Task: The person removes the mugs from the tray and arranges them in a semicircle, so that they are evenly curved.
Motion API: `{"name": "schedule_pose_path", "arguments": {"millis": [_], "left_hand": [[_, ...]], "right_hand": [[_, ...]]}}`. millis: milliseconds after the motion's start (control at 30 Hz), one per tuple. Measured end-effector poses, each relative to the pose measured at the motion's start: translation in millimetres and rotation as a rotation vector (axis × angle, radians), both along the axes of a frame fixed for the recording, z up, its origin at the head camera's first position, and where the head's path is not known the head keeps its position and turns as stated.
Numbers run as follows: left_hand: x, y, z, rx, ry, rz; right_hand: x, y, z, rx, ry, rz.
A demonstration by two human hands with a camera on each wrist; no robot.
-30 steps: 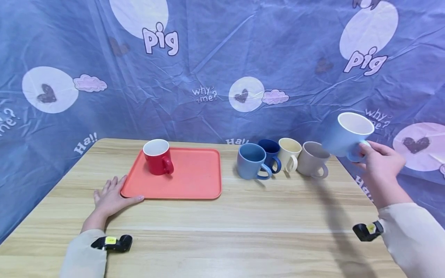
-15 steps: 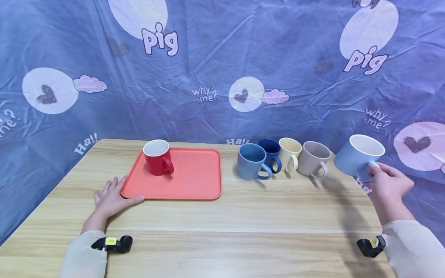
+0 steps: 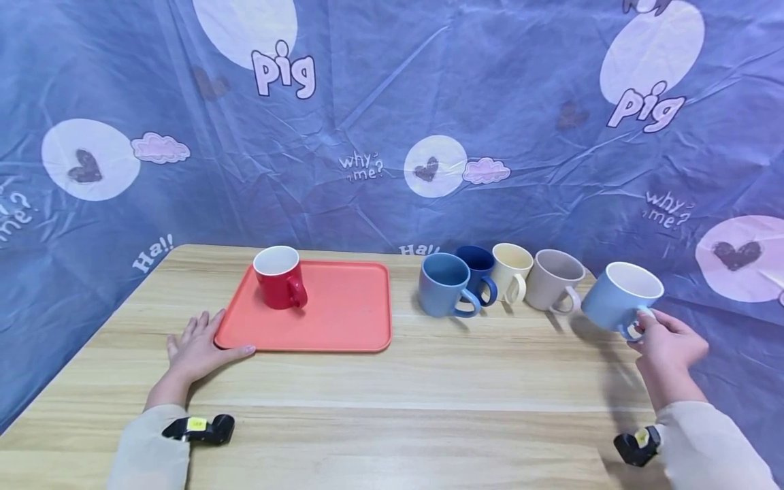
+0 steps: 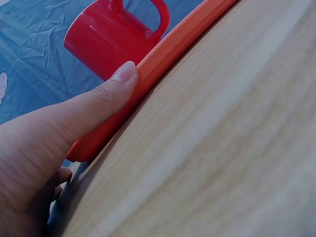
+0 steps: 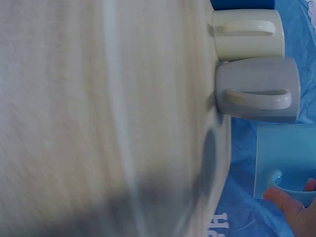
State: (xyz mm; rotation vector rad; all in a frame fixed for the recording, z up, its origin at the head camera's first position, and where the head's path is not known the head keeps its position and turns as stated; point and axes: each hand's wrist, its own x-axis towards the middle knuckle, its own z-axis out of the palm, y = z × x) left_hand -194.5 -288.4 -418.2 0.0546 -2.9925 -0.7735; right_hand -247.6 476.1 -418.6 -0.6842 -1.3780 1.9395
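Note:
My right hand (image 3: 670,348) pinches the handle of a light blue mug (image 3: 615,301) at the table's right end. In the right wrist view a gap shows between the light blue mug (image 5: 284,153) and the wooden surface, so it hangs above it, tilted a little. Left of it stands a grey-beige mug (image 3: 551,282). My left hand (image 3: 199,348) lies with fingers spread at the near left corner of a coral-red tray (image 3: 349,306). In the left wrist view its thumb (image 4: 98,106) rests against the tray's rim (image 4: 168,47). A red mug (image 3: 278,287) stands upright on the tray.
Left of the grey-beige mug stand a cream mug (image 3: 508,269), a dark blue mug (image 3: 473,262) partly hidden, and a medium blue mug (image 3: 436,292), close together. A patterned blue cloth (image 3: 367,88) hangs behind the wooden table (image 3: 398,408).
My right hand has lowered the light blue mug from well above the grey-beige mug's right side to near table height, swinging right, then slightly back left. The left hand and tray stay still.

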Motion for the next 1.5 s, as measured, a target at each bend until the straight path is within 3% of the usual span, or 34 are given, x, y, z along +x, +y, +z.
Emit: {"name": "schedule_pose_path", "arguments": {"millis": [200, 400, 600, 733, 833, 967, 1100, 1167, 1400, 1500], "left_hand": [[0.0, 0.6, 0.3, 0.002, 0.001, -0.003], [0.1, 0.0, -0.3, 0.002, 0.004, -0.004], [0.1, -0.1, -0.8, -0.003, 0.001, -0.005], [0.2, 0.4, -0.3, -0.003, -0.001, -0.006], [0.2, 0.1, -0.8, -0.002, 0.002, -0.007], [0.3, -0.8, -1.8, 0.002, 0.007, -0.007], [0.3, -1.0, -1.9, 0.004, 0.005, -0.007], [0.0, -0.7, -1.6, 0.001, -0.001, -0.006], [-1.3, -2.5, -3.0, -0.004, 0.006, -0.009], [-1.1, -3.1, -3.4, -0.004, 0.011, -0.011]], "right_hand": [[12.0, -21.3, -0.7, -0.018, -0.039, -0.001], [14.8, -36.3, -3.9, -0.072, -0.012, -0.022], [10.6, -45.5, -8.6, -0.13, 0.038, -0.141], [10.2, -53.6, -6.5, -0.084, 0.028, -0.224], [13.2, -62.8, -0.2, -0.061, -0.006, -0.242], [20.2, -78.4, 9.5, -0.037, -0.043, -0.243], [27.5, -91.6, 18.8, -0.025, -0.075, -0.194], [31.5, -101.1, 26.4, -0.068, -0.076, -0.171], [30.4, -109.4, 25.5, -0.092, -0.082, -0.135], [33.1, -121.2, 35.5, -0.099, -0.127, -0.133]]}}
